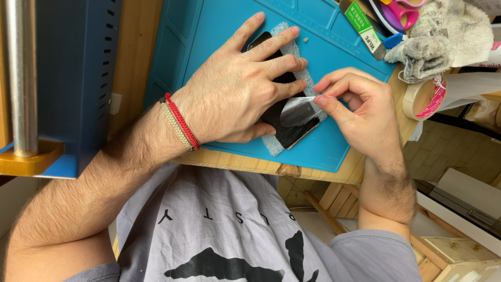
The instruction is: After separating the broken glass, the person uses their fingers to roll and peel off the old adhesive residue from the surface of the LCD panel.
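Two hands worked over a phone [290, 130] lying on bubble wrap [292, 49] on the blue mat [219, 21]. The left hand [235, 89] lay flat, fingers spread, pressing it down. The right hand [360, 109] pinched a thin clear film [297, 112] at its corner; the film looked light, floppy and easily creased, so best held by the edge.

Head view, 1 frame: bright, even, diffuse light with no single strong source evident. Shadows soft and short, falling under the left hand [240, 91] onto the blue mat [334, 141] and beneath the right hand [360, 112]. Mild glare on the clear film [298, 112] and a pale sheen along the metal pole [21, 78]. Centre sharp; skin and hair well resolved. Slight softness at the far corners, and the pole leans a little at the left edge. No motion blur.
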